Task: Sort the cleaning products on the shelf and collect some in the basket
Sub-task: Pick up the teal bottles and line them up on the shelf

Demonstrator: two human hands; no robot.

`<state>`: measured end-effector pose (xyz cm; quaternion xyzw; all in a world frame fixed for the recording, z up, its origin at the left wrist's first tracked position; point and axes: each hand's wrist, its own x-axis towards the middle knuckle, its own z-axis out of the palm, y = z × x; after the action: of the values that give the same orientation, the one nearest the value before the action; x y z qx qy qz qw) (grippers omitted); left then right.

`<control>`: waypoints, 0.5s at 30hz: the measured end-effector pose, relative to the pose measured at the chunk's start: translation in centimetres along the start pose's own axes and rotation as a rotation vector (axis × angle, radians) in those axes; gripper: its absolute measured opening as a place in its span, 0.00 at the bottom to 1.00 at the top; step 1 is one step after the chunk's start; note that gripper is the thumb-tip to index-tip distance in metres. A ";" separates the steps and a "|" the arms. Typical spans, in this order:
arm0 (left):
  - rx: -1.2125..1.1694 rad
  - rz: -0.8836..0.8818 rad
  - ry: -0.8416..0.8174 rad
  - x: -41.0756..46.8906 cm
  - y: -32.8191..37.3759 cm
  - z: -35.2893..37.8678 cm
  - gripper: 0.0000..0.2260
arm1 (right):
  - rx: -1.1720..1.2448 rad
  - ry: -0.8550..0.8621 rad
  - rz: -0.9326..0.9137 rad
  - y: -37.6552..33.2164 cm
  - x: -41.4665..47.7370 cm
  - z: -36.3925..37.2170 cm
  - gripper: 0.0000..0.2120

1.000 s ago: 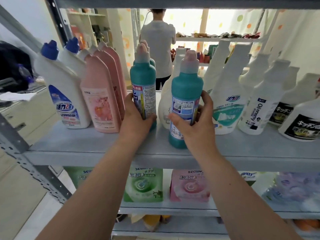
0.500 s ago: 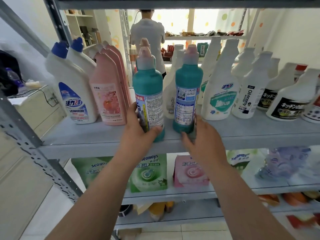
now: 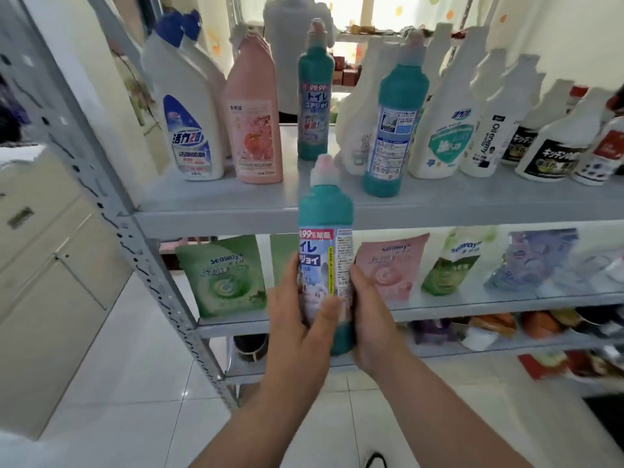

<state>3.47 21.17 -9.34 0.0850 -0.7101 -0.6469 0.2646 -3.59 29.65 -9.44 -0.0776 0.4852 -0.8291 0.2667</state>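
A teal bottle [image 3: 325, 228] with a pale pink cap is off the shelf, upright in front of it. My left hand [image 3: 297, 312] grips its label from the left, thumb across the front. My right hand [image 3: 368, 319] holds its lower right side. Two more teal bottles stand on the grey shelf [image 3: 236, 211]: one at the back [image 3: 314, 96], one nearer the front [image 3: 393, 130]. No basket is in view.
White blue-capped bottles [image 3: 189, 106] and pink bottles [image 3: 255, 113] stand at the shelf's left, white spray bottles [image 3: 449, 130] at its right. Refill pouches [image 3: 226, 275] line the lower shelf. A perforated grey upright [image 3: 111, 197] and beige cabinet [image 3: 44, 265] are left. A person stands behind.
My left hand has lifted its teal bottle off the shelf and brought it down toward me. My right hand let go of the other teal bottle, left standing, and moved onto the lifted one.
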 end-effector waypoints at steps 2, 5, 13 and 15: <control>-0.020 -0.007 0.029 -1.5 -0.3 -0.8 0.23 | 0.110 0.011 0.082 0.6 -0.9 -0.1 0.24; 0.020 0.024 0.008 -2.7 -0.4 -2.2 0.21 | 0.224 0.004 0.130 1.3 -1.8 -0.5 0.25; -0.035 -0.140 -0.043 -3.6 -0.6 -4.0 0.08 | 0.199 0.028 0.126 2.3 -2.6 0.8 0.26; -0.017 -0.192 -0.148 -3.3 -0.7 -4.3 0.12 | 0.114 0.034 0.038 2.1 -2.6 1.1 0.27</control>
<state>8.22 18.88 -10.77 0.1025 -0.7108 -0.6798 0.1488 -0.18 29.33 -10.36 -0.0390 0.4431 -0.8514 0.2781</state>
